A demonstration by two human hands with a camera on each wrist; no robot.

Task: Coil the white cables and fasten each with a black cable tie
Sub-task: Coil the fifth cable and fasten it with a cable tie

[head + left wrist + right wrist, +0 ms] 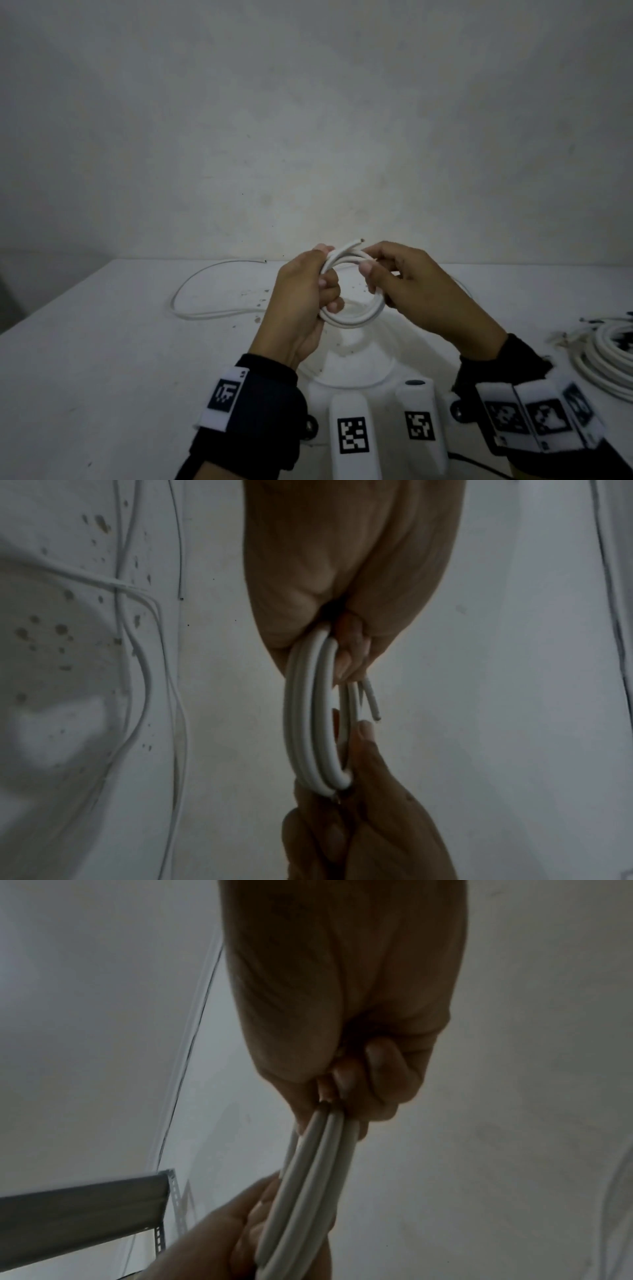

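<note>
Smooth, matt white plastic sheathes the coiled cable (356, 317) — the table (102, 359) is matt, speckled.

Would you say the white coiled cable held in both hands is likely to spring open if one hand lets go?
Probably somewhat. The white coiled cable keeps smooth round loops rather than sagging, suggesting springy stiffness. Its free end juts out straight, so it may unwind first. Both the left hand and right hand grip it, hinting it needs restraint.

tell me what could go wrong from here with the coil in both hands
1. No tie is on the coil yet; if the left hand or right hand eases off, the loops may spring open.
2. The free cable end sticks out at the top and could slip loose.
</note>
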